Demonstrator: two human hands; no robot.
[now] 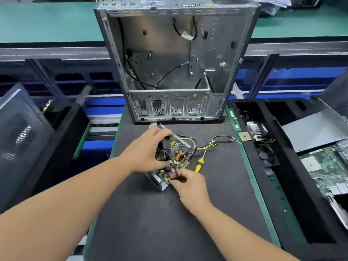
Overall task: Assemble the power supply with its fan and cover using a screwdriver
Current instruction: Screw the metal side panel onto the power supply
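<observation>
mat (169,223) | power supply (180,147) | screwdriver (200,162) | computer case (175,63)

No writing can be read anywhere — the yellow sticker (172,144) inside the power supply (174,157) and the white tag (187,36) on a cable in the computer case (175,59) are both too blurred.

An open, gutted computer case (175,65) stands upright at the far end of the dark mat (169,213) — loose black cables hang inside it. Right of the case lies a black foam tray (293,194) holding a green motherboard (327,166), a RAM stick (234,119) and a heatsink (254,129). Left of the case leans a meshed side panel (20,136).
</observation>
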